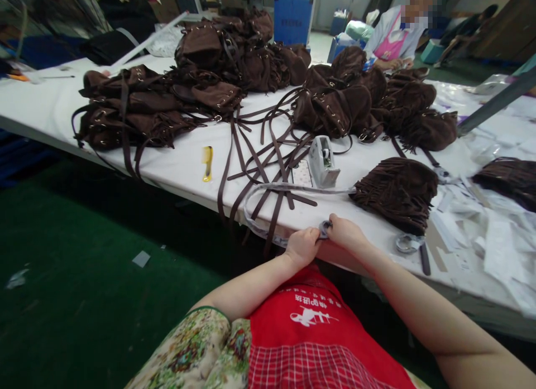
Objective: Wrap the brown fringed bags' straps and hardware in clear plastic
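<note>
My left hand point(302, 246) is closed on a strap point(251, 210) covered in clear plastic film, near the table's front edge. My right hand point(345, 233) pinches the same strap's end, where a small grey ring-like piece point(324, 228) shows between the two hands. The strap loops leftward and back to a dark brown fringed bag point(396, 191) lying to the right. Beside that bag's lower edge is another plastic-wrapped round piece point(408, 243). A grey tape dispenser point(324, 161) stands beyond my hands, next to a white patterned card point(301, 174).
Brown bags point(159, 107) are heaped along the back of the white table point(184, 171), their loose straps point(268, 154) crossing its middle. A yellow comb point(207, 163) lies left. Paper strips point(498, 238) cover the right side, below a slanted metal pole point(498, 101). A co-worker point(393, 37) is opposite.
</note>
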Available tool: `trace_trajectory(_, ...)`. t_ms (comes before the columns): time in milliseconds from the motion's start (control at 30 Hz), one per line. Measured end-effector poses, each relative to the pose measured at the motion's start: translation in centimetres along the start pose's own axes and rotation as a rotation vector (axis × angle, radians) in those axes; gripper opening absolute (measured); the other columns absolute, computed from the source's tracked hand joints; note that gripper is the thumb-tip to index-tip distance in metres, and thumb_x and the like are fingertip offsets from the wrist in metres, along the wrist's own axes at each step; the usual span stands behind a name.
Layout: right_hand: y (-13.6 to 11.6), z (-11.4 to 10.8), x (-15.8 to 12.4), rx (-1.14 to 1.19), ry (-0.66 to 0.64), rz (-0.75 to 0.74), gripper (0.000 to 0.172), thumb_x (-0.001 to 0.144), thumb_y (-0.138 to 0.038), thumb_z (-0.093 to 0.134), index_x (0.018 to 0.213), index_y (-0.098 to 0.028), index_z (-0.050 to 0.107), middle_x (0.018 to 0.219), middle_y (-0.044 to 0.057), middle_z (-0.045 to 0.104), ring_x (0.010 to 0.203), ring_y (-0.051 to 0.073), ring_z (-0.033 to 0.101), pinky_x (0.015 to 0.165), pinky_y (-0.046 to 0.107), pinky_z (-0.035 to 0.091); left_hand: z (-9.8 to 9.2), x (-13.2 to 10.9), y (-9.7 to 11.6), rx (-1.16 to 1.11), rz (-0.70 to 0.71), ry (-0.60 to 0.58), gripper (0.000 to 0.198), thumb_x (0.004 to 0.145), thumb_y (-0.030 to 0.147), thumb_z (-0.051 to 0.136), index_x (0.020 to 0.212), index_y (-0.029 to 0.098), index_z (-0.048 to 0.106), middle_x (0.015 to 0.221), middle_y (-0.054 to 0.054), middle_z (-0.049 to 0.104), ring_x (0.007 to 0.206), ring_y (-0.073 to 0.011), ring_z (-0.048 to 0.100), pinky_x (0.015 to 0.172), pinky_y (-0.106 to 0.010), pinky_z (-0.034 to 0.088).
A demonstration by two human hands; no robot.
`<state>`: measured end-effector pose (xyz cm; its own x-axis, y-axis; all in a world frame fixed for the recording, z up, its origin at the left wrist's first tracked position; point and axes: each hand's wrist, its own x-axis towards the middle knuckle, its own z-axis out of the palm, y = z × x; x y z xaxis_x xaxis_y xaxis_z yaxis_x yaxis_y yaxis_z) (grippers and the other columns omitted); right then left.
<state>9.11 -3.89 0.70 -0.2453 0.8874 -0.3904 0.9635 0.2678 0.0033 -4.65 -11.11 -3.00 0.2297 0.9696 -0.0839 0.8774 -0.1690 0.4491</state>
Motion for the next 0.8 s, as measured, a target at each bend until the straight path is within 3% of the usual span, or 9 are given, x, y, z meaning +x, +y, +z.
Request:
trace_trajectory(133,1.1,-0.4,-0.7,-0.087,0.021,-0.197,0.025,0.088,-0.021,0.037,0.105,-0.018,0.056,0.089,0.012,0.070,0.079,0.024,0.066,0.061,0.028,0.035,-0.6,-0.4,-0.2,0.015,0.066,-0.048,0.022,0.090,0.038,0.051,0.099,0.018,0.056,0.100,-0.007,0.066,0.095,-0.0214,0.063,0.083,-0.031,0.049)
trace_trajectory(267,3.5,-0.7,-0.5,-0.166,0.002,-0.254,0.023,0.090,-0.019,0.036,0.101,-0.019,0.057,0.088,0.013,0.070,0.078,0.025,0.066,0.061,0.029,0.034,-1.4,-3.0,-1.3,0.106,-0.034,-0.181,0.032,0.087,0.042,0.055,0.101,0.014,0.056,0.091,-0.011,0.068,0.088,-0.0249,0.066,0.077,-0.035,0.051)
trace_trajectory(367,5.0,-0.7,0.2,-0.191,-0.009,-0.233,0.023,0.091,-0.019,0.036,0.100,-0.019,0.057,0.087,0.013,0.070,0.076,0.024,0.065,0.063,0.029,0.033,-2.7,-6.0,-2.2,0.220,-0.100,-0.283,0.020,0.089,0.028,0.050,0.093,0.011,0.059,0.086,-0.014,0.068,0.082,-0.0260,0.066,0.073,-0.036,0.050)
trace_trajectory(500,5.7,-0.7,1.0,-0.227,-0.006,-0.248,0.023,0.091,-0.021,0.035,0.100,-0.019,0.057,0.088,0.012,0.070,0.076,0.023,0.065,0.062,0.029,0.033,-5.3,-9.3,-2.9,0.288,0.004,-0.274,0.021,0.087,0.010,0.041,0.086,0.013,0.061,0.085,-0.011,0.067,0.083,-0.0233,0.064,0.085,-0.039,0.044)
trace_trajectory(600,5.8,-0.9,1.1,-0.244,-0.009,-0.266,0.023,0.092,-0.022,0.036,0.100,-0.019,0.057,0.089,0.013,0.070,0.078,0.023,0.065,0.062,0.029,0.033,-6.8,-10.2,-3.1,0.210,-0.026,-0.331,0.019,0.088,0.026,0.047,0.093,0.015,0.062,0.087,-0.010,0.068,0.078,-0.0243,0.065,0.074,-0.036,0.047)
trace_trajectory(700,5.7,-1.1,1.0,-0.251,-0.018,-0.296,0.024,0.091,-0.020,0.036,0.100,-0.019,0.058,0.088,0.012,0.070,0.076,0.023,0.065,0.062,0.029,0.033,-7.6,-10.5,-2.8,0.153,-0.132,-0.431,0.045,0.083,0.054,0.050,0.101,0.015,0.062,0.089,-0.013,0.069,0.077,-0.0284,0.066,0.065,-0.035,0.048)
trace_trajectory(800,5.7,-1.2,0.9,-0.258,-0.007,-0.309,0.024,0.091,-0.019,0.035,0.101,-0.019,0.057,0.087,0.012,0.070,0.075,0.023,0.065,0.061,0.029,0.033,-8.9,-10.6,-1.8,0.219,-0.177,-0.445,0.046,0.084,0.054,0.048,0.098,0.014,0.063,0.086,-0.015,0.069,0.076,-0.0302,0.066,0.065,-0.037,0.048)
